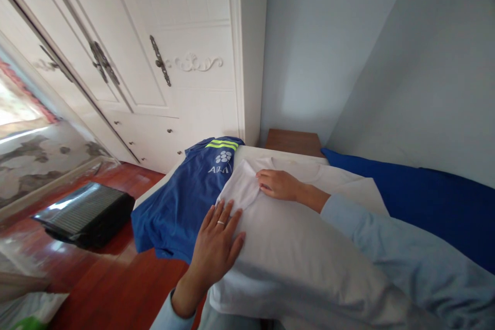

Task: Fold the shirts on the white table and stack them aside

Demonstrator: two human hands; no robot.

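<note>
One white T-shirt point(309, 242) lies spread beside one blue jersey point(181, 201) with two yellow stripes. The left hand point(218, 242) rests flat on the T-shirt's edge, fingers slightly spread, gripping nothing; the right hand point(280, 185) curls its fingers onto the white sleeve point(242, 183), apparently pinching it, fingertips partly hidden.

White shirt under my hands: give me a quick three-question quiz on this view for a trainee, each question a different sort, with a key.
1. True or false: the left hand wears a ring.
2. What is the right hand touching?
A) a wardrobe handle
B) the black case on the floor
C) the white shirt
3. Fill in: the garment lying just left of the white shirt in the picture is ____ in its main colour.

Key: 1. True. 2. C. 3. Blue.
</note>
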